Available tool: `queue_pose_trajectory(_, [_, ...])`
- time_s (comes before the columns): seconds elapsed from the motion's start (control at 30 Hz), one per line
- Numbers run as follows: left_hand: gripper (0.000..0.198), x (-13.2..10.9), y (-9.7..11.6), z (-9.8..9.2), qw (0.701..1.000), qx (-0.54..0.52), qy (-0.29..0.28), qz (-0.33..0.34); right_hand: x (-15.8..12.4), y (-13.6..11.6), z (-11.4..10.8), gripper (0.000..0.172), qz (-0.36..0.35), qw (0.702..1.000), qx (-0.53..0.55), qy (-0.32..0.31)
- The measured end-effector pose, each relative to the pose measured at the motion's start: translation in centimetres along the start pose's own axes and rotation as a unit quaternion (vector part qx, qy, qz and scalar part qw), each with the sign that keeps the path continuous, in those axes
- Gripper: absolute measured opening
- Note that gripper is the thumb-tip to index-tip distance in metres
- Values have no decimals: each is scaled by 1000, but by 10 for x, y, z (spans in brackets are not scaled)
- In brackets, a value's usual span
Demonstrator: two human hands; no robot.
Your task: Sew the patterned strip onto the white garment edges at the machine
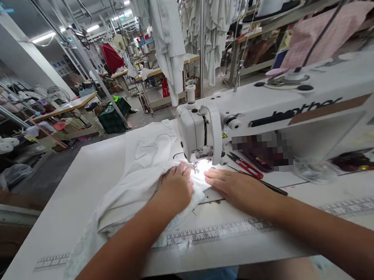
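White fabric (123, 196) lies in folds across the table and runs under the needle area of a white sewing machine (199, 126), lit by a bright lamp. My left hand (176, 186) rests on the cloth just left of the presser foot (196, 167), its fingers extended over a fold. Opposite it, my right hand (231, 186) lies flat with fingers stretched onto the cloth's edge right of the foot. The fingertips of both hands are close to the needle. Whether either thumb pinches the cloth underneath is hidden.
Red-handled thread snips (249, 166) and a dark slim tool (271, 187) lie right of my right hand, under the machine arm. A printed ruler strip (210, 235) runs along the table's front. White garments (169, 38) hang behind the machine.
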State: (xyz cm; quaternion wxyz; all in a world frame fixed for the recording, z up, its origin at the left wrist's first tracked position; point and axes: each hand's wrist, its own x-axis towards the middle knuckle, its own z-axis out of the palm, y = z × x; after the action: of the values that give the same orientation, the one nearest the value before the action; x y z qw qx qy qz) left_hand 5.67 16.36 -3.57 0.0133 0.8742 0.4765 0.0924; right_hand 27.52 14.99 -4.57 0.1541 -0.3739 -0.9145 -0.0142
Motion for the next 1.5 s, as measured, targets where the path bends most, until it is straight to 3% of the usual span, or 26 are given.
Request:
queue_pose_trajectory(0.17, [16,35,-31,1,991,-59,-17,120,1,4,2,31,60,998,-20,-5])
queue_pose_trajectory(0.3, [13,32,-44,-1,987,-84,5,139,8,-11,0,33,28,1000,-7,-7])
queue_pose_trajectory(0.37, [3,23,-36,-5,988,-84,26,130,14,-15,-1,27,32,999,20,-28])
queue_pose_trajectory(0.47, [10,10,-10,-9,984,-103,66,130,22,-14,-1,19,82,994,47,-51])
queue_pose_trajectory(0.6, [14,6,15,3,987,-74,103,97,25,-9,2,9,118,991,51,-42])
queue_pose_trajectory(0.7, [5,11,9,19,989,1,118,88,25,-8,1,13,133,989,53,-37])
queue_pose_trajectory(0.77, [14,14,0,25,987,19,119,109,27,-8,-1,17,133,989,56,-44])
queue_pose_trajectory(0.97, [22,15,-3,23,982,47,91,158,27,-7,-5,31,106,991,34,-74])
queue_pose_trajectory(1.1, [23,4,10,19,990,63,52,111,23,-9,-1,24,69,996,41,-49])
queue_pose_trajectory(1.23, [39,-5,17,15,994,58,58,77,18,-13,4,38,53,996,52,-54])
queue_pose_trajectory(1.5, [29,10,18,18,999,18,34,29,15,-10,14,42,29,999,-31,-8])
